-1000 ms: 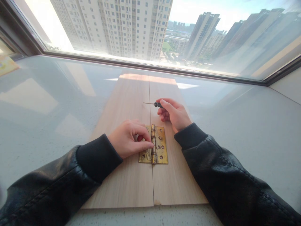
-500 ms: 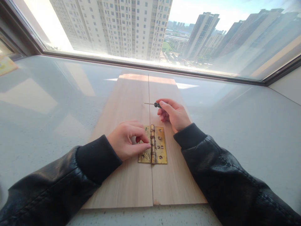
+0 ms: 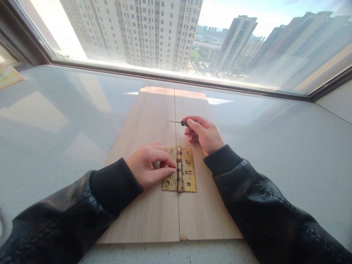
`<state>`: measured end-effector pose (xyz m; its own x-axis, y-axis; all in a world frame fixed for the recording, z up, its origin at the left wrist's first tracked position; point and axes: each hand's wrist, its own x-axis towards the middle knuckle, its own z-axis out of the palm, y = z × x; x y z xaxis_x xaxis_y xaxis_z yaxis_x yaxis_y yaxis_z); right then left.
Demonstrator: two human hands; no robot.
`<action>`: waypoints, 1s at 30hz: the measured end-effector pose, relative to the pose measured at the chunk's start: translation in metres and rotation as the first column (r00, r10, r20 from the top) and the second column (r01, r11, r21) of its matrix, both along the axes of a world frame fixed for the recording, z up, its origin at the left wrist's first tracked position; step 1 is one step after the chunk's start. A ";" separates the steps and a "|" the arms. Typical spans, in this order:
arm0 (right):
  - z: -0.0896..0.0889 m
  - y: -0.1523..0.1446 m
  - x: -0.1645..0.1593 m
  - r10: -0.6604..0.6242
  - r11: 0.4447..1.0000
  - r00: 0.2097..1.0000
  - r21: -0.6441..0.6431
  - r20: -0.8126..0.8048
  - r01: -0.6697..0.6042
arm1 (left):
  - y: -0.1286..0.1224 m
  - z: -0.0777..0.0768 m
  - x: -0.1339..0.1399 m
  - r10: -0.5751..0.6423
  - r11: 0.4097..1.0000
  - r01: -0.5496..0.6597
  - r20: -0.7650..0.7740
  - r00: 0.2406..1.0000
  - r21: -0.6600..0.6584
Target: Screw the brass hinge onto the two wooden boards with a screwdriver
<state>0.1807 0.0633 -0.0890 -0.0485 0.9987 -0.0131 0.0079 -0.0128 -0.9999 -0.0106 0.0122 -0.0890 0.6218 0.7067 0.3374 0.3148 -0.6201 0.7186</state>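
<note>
Two pale wooden boards, a left board and a right board, lie side by side on a white windowsill, a narrow seam between them. A worn brass hinge lies open and flat at their middle, its barrel running near to far along the seam — so one leaf rests on each board.

The right hand holds a small screwdriver by its dark handle, above the boards and beyond the hinge. Its long axis runs left to right across the seam, tip pointing left; the grip at the handle leaves the shaft free.

The left hand is over the hinge's left leaf, thumb and forefinger close together — whether they pinch something tiny, I cannot tell.
</note>
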 end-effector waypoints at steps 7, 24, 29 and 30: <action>0.000 0.002 0.001 0.008 1.000 1.000 0.007 0.008 -0.008 | 0.002 -0.001 -0.002 0.084 0.983 -0.079 -0.025 0.996 0.166; -0.001 0.001 -0.001 0.020 0.999 1.000 0.034 0.024 -0.021 | -0.006 0.000 0.001 0.053 0.987 -0.049 -0.019 0.998 0.150; -0.001 0.001 -0.001 0.029 0.999 0.999 0.037 0.021 -0.030 | -0.008 0.002 0.002 0.041 0.987 -0.038 -0.016 0.999 0.155; -0.001 0.001 0.000 0.029 0.999 0.999 0.038 0.018 -0.030 | -0.008 0.001 0.003 0.040 0.987 -0.037 -0.018 0.999 0.154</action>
